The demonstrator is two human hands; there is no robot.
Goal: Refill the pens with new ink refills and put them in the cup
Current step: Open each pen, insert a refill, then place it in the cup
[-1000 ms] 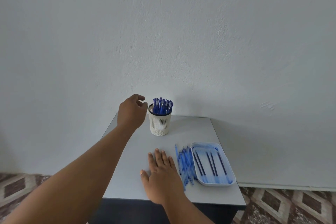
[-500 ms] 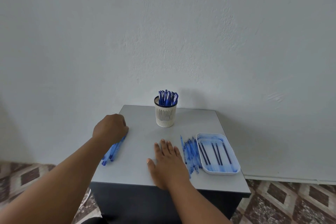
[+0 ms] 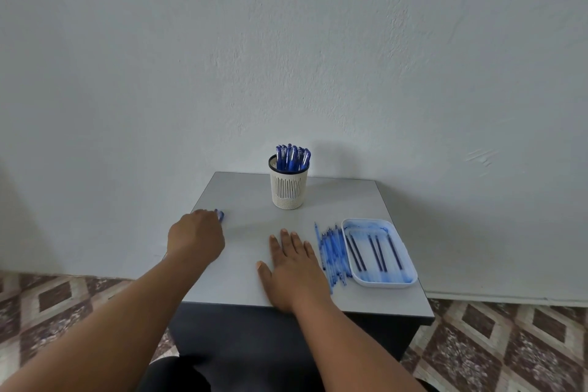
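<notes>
Left hand (image 3: pixel 194 237) curled over blue pens (image 3: pixel 219 215) at the table's (image 3: pixel 334 197) left edge, grip itself hidden. Right hand (image 3: pixel 294 267) flat, fingers straight, pressing the tabletop. Just right of it, loose pens (image 3: pixel 332 253) beside the refill tray (image 3: pixel 410 270). Behind both, cup (image 3: pixel 288 189) full of pens.

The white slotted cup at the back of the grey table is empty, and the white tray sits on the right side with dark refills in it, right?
Not quite. The white slotted cup is not empty: the head view shows a bunch of blue pens standing in it. The rest holds: it stands at the back of the grey table, and the white tray on the right holds dark refills.
</notes>
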